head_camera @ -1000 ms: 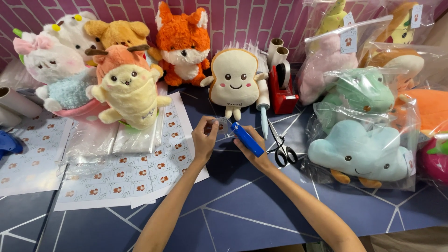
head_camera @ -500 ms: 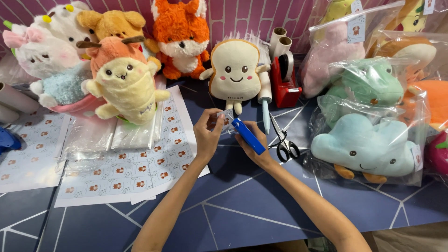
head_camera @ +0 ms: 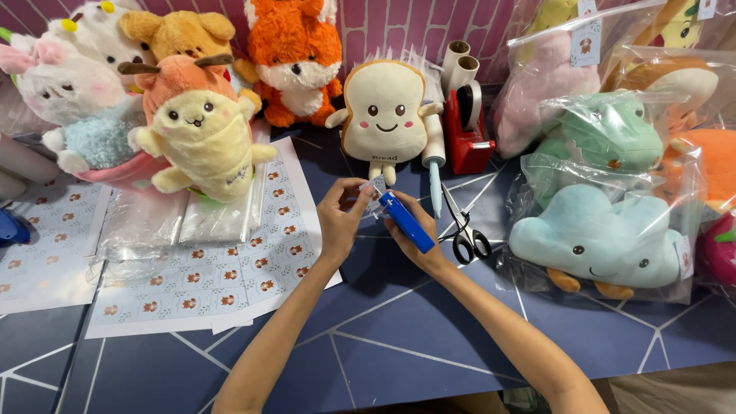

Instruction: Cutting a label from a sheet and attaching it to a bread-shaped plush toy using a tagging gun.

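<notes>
My right hand (head_camera: 412, 244) grips a blue pen-shaped tool (head_camera: 406, 221) and points its upper end at a small clear tag (head_camera: 376, 188). That tag is pinched between the fingertips of my left hand (head_camera: 341, 216). Both hands meet above the dark blue table (head_camera: 429, 345), just in front of a toast-shaped plush toy (head_camera: 383, 112). Black-handled scissors (head_camera: 464, 227) lie to the right of my right hand.
Sticker sheets (head_camera: 222, 276) and clear bags (head_camera: 176, 222) lie at left under a yellow plush (head_camera: 199, 130). Other plush toys line the back. A red tape dispenser (head_camera: 466, 130) and a lint roller (head_camera: 434, 165) stand behind. Bagged plush toys (head_camera: 598, 238) fill the right.
My hands have stayed together on the tag and blue tool. The camera has moved closer and tilted down a little, so everything sits slightly lower in the view.
</notes>
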